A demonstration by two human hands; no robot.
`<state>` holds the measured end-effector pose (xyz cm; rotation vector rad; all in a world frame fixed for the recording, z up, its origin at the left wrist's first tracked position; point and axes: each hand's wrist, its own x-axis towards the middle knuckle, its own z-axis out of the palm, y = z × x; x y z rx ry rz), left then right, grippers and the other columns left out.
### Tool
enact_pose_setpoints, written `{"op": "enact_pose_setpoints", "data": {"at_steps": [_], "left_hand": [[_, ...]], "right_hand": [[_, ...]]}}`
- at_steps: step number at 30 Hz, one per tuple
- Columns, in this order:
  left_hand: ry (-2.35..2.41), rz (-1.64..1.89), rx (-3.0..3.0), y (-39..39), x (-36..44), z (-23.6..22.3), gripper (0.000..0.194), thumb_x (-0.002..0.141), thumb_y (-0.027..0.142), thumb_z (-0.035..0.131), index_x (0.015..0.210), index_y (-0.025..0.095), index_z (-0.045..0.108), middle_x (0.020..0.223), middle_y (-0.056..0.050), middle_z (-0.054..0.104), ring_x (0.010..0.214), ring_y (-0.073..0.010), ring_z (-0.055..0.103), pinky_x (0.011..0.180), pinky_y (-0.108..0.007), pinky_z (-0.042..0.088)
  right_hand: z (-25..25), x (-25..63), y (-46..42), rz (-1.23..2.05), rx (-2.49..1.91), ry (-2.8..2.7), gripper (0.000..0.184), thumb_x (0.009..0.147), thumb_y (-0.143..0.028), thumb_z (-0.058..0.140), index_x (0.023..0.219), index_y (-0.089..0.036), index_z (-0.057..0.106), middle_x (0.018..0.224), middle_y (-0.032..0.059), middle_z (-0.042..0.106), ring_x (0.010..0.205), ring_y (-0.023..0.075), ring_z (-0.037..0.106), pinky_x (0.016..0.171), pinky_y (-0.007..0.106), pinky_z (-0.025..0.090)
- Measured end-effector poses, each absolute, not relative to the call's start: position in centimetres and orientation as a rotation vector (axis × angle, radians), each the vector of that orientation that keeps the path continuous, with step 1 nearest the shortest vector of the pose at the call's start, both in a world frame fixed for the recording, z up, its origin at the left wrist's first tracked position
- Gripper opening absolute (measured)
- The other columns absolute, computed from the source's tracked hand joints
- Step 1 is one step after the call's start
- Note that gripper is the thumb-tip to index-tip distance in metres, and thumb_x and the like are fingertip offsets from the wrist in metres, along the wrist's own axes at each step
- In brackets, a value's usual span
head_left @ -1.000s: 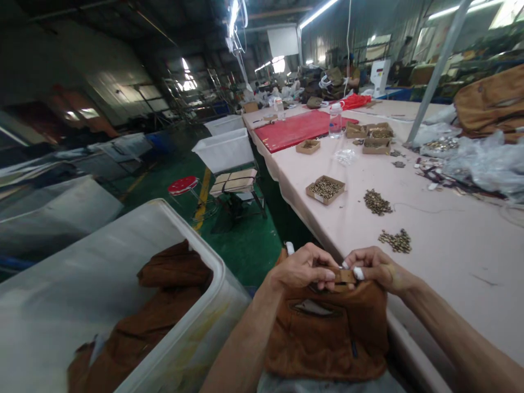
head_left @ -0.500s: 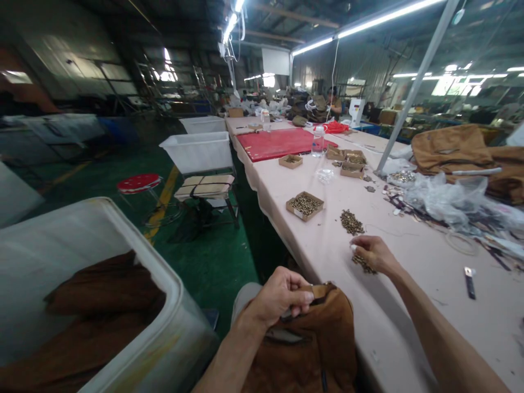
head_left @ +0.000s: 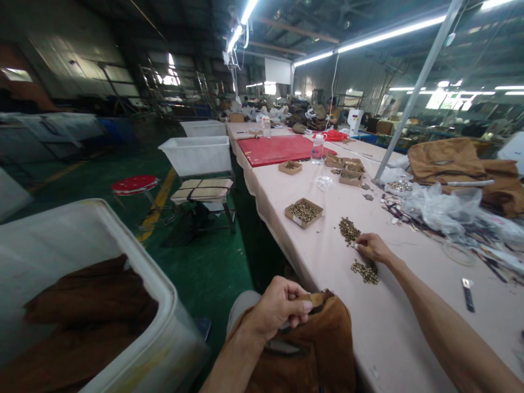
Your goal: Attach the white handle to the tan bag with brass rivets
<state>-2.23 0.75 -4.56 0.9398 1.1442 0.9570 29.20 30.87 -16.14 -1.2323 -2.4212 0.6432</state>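
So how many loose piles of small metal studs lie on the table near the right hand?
2. One pile lies just beyond the right hand, toward the open box; the other pile lies just in front of it, nearer the brown bag. More studs fill boxes farther off.

No readable text, label, brand, number or sign anywhere in view. Cardboard boxes on table: plain sides, no print legible. Water bottle: label too small and blurred to read. White board hanging at far end of hall: blank. Brown garment and plastic bin: no tag or marking legible.
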Motion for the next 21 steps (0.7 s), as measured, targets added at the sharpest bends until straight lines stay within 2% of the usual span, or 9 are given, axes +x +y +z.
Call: {"op": "enact_pose_setpoints", "data": {"at_steps": [3,12,15,18,21], "left_hand": [[1.138,0.945,0.948,1.1,-2.2,-4.7,0.033,0.068,0.035,0.086,0.077,0.006,0.074,0.062,-0.01,0.069,0.04,-0.0072,0.048,0.038,-0.015,0.031],[1.181,0.936,0.935,1.7,-2.1,-4.6,0.038,0.063,0.038,0.088,0.078,0.005,0.076,0.062,-0.012,0.069,0.04,-0.0102,0.051,0.037,-0.017,0.029],[1.176,0.921,0.957,1.9,-2.1,-4.6,0.038,0.063,0.039,0.087,0.079,0.006,0.077,0.063,-0.011,0.07,0.04,-0.0095,0.05,0.038,-0.018,0.033],[1.187,0.905,0.983,1.7,-2.0,-4.6,0.036,0.066,0.038,0.085,0.082,0.006,0.078,0.065,-0.01,0.07,0.042,-0.0092,0.05,0.041,-0.019,0.034],[1.185,0.903,1.038,1.3,-1.8,-4.8,0.033,0.068,0.035,0.085,0.084,0.007,0.078,0.064,-0.007,0.068,0.046,-0.0079,0.049,0.043,-0.019,0.032]], "right_hand": [[-16.1,29.5,31.1,0.63,-1.214,-2.492,0.03,0.097,-0.041,0.068,0.088,-0.013,0.068,0.081,-0.0005,0.065,0.073,0.0157,0.063,0.072,0.031,0.055],[-14.9,29.4,30.4,0.591,-1.106,-2.596,0.032,0.097,-0.043,0.067,0.083,-0.014,0.068,0.082,0.0006,0.067,0.078,0.0173,0.064,0.078,0.033,0.053],[-14.5,29.0,30.3,0.565,-1.096,-2.622,0.033,0.097,-0.043,0.067,0.082,-0.014,0.068,0.081,0.0009,0.067,0.077,0.0172,0.064,0.078,0.033,0.053],[-14.4,28.8,29.6,0.525,-1.101,-2.613,0.024,0.096,-0.036,0.067,0.085,-0.015,0.068,0.084,0.0027,0.068,0.08,0.0177,0.063,0.081,0.034,0.051],[-14.3,28.7,28.1,0.49,-1.126,-2.554,0.014,0.092,-0.025,0.063,0.082,-0.014,0.066,0.081,0.0082,0.067,0.078,0.0204,0.061,0.078,0.034,0.047]]}}
